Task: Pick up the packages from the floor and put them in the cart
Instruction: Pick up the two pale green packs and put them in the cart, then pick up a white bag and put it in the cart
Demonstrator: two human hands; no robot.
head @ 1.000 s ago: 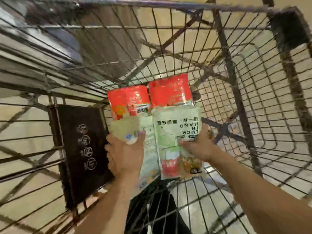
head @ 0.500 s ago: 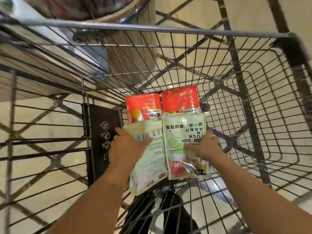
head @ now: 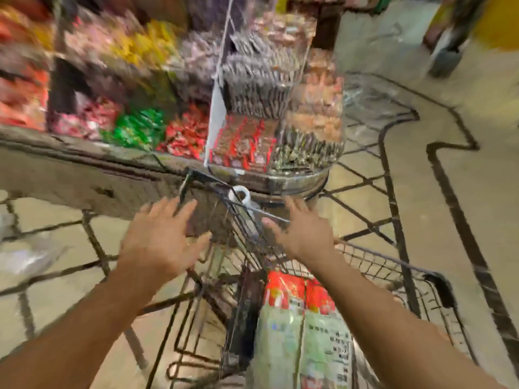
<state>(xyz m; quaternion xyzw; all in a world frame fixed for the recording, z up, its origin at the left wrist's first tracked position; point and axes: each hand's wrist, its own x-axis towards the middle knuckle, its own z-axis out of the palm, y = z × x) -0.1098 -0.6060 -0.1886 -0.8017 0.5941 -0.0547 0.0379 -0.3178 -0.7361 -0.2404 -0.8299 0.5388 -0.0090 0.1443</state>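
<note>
My left hand (head: 160,242) and right hand (head: 302,234) hover spread and empty above the wire cart (head: 393,265); 2 red packages (head: 297,293) and 2 pale green packages (head: 303,349) lie flat inside, side by side so they stay put.

Wire cart (head: 393,265): dark metal mesh. Inside it lie four packages flat: two red packages (head: 297,293) side by side toward its far end, two pale green packages (head: 303,349) side by side just nearer, overlapping the red ones' near edges.
</note>
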